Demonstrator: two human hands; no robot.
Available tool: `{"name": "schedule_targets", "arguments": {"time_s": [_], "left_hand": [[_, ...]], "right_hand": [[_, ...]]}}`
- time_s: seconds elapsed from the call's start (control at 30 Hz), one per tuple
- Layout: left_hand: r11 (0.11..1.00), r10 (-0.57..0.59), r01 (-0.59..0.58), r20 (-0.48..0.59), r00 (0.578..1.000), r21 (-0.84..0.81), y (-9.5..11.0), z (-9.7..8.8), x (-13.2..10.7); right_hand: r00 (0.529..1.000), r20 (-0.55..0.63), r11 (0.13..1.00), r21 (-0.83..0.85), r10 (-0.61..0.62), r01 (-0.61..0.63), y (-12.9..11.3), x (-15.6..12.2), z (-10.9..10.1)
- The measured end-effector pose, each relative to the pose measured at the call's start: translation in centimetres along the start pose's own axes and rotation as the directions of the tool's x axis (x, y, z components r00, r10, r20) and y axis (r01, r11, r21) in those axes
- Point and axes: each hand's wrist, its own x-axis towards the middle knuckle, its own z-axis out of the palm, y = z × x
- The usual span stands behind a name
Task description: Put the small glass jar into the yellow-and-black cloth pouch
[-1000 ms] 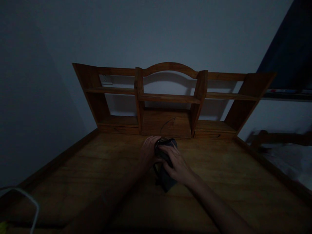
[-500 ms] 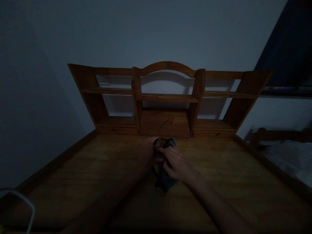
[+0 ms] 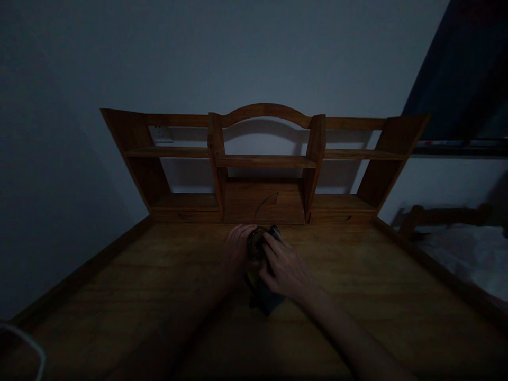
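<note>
In the dim light my left hand [image 3: 236,251] is wrapped round the left side of a round-mouthed cup [image 3: 255,234] with a shiny rim, perhaps glass. A dark grey-blue cloth [image 3: 267,300] with a yellow-green patch hangs below the cup onto the desk. My right hand [image 3: 286,269] is closed on the cloth, its fingers bent in at the cup's mouth. A dark fold of the cloth shows above the right knuckles. The fingertips of both hands are partly hidden, and the cup's lower part is covered.
A wooden desk [image 3: 166,296] spreads under both arms. At its back stands a wooden shelf unit [image 3: 265,161] with small drawers, against a pale wall. A white cable [image 3: 29,338] curves at the lower left. White bedding [image 3: 468,254] lies beyond the right edge.
My right fingers have shifted slightly at the cup's mouth, and less of the cloth shows above them. The whole view has moved a little, so the shelf sits further left.
</note>
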Motion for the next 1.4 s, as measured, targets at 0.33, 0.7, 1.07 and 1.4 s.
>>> {"name": "schedule_targets", "arguments": {"time_s": [0.33, 0.7, 1.07, 1.4], "left_hand": [[0.997, -0.004, 0.006, 0.023, 1.000, -0.078, 0.0, -0.4, 0.2], [0.997, 0.041, -0.043, -0.040, 0.998, -0.058, -0.1, -0.1, -0.2], [1.000, -0.013, 0.014, -0.088, 0.996, 0.014, 0.3, -0.2, -0.1], [0.997, -0.012, 0.017, -0.071, 0.997, 0.076, 1.2, -0.7, -0.4]], "right_hand": [[0.998, 0.067, 0.999, 0.044, -0.015, 0.012, -0.3, 0.3, 0.3], [0.989, 0.123, 0.978, 0.204, -0.077, 0.051, 0.2, 0.3, -0.7], [0.997, 0.078, 1.000, 0.021, 0.006, -0.008, -0.8, 0.6, 0.2], [0.997, 0.043, 0.997, -0.041, 0.059, -0.058, -1.5, 0.7, 0.2]]}}
